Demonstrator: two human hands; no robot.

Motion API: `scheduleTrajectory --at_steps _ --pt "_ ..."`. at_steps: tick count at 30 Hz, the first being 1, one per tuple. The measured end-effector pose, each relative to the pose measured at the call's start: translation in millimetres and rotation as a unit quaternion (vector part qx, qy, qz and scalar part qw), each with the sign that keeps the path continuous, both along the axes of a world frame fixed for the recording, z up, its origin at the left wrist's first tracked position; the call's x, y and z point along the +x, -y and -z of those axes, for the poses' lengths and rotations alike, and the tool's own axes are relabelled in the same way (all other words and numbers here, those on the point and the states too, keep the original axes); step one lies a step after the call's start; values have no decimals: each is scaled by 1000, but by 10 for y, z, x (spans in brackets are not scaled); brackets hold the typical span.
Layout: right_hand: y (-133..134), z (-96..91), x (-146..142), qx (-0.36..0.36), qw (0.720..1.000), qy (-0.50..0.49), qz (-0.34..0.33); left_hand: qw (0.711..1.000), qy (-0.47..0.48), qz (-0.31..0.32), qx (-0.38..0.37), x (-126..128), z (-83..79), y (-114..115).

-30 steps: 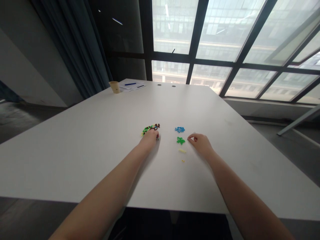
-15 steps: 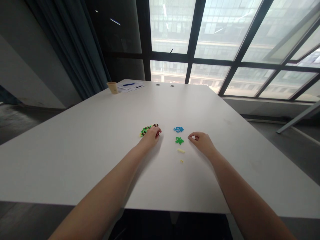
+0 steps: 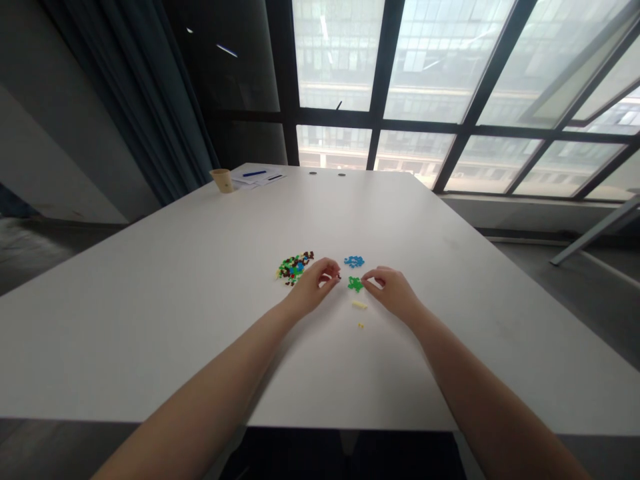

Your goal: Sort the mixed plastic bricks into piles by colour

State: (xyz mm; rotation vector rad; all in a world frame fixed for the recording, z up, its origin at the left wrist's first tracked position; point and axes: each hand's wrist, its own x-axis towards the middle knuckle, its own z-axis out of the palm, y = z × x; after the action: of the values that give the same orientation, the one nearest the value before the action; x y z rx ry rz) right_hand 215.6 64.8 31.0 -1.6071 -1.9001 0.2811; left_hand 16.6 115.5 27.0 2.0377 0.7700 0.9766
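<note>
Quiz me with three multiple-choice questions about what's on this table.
1. What colour are the beads nearest the right hand? A blue; B green; C brown.
2. Which is nearer the mixed bead pile? A the left hand; B the right hand; C both equally.
3. How does the beige cup stand? A on its side; B upside down; C upright.

1 B: the green cluster lies at its fingertips.
2 A: it sits just beside the pile.
3 C: its open rim faces up.

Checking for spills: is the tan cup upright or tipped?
Upright: the tan cup stands on its base on the white table, rim uppermost.
</note>
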Motion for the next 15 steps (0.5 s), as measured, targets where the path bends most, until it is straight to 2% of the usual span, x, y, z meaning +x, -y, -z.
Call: scheduleTrajectory --at_steps 7,15 --pt "51 -36 -117 37 997 -20 -61 996 -7 -10 93 12 -47 102" --pt "80 -52 -197 113 991 -24 -73 994 -17 14 111 16 -31 110"
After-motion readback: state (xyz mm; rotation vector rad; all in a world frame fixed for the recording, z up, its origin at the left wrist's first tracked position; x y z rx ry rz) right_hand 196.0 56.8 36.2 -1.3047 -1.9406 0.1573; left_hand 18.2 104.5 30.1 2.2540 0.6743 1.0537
